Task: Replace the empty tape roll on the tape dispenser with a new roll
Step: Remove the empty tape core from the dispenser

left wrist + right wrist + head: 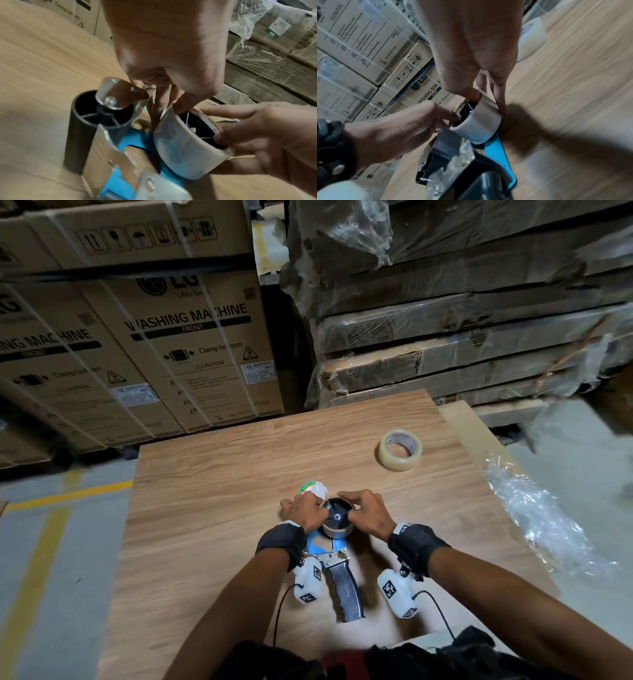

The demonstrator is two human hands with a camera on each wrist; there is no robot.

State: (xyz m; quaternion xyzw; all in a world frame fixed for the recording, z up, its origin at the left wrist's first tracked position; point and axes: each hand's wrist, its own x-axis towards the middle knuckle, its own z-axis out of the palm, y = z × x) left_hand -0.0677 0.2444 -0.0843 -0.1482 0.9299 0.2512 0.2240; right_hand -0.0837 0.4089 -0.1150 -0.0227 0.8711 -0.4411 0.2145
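The tape dispenser [345, 587], with a blue frame and a black handle, lies flat on the wooden table [239, 460]. Its empty tape roll [337, 529], a thin pale core, sits around the black hub. My left hand [317, 506] grips the core's left rim and my right hand [351, 501] grips its right rim. In the left wrist view the empty tape roll [178, 148] is pinched between left fingers [161, 105] and right fingers [228, 115]. The right wrist view shows the empty tape roll [481, 121] the same way. The new tape roll [400, 450], clear and full, lies at the far right.
A crumpled white scrap with a green and orange label [313, 488] lies just beyond the hub. Clear plastic wrap [534, 508] drapes the table's right edge. Washing machine cartons [154, 344] and wrapped flat boxes [479, 313] stand behind the table. The dispenser's black roller [80, 129] stands left of the core.
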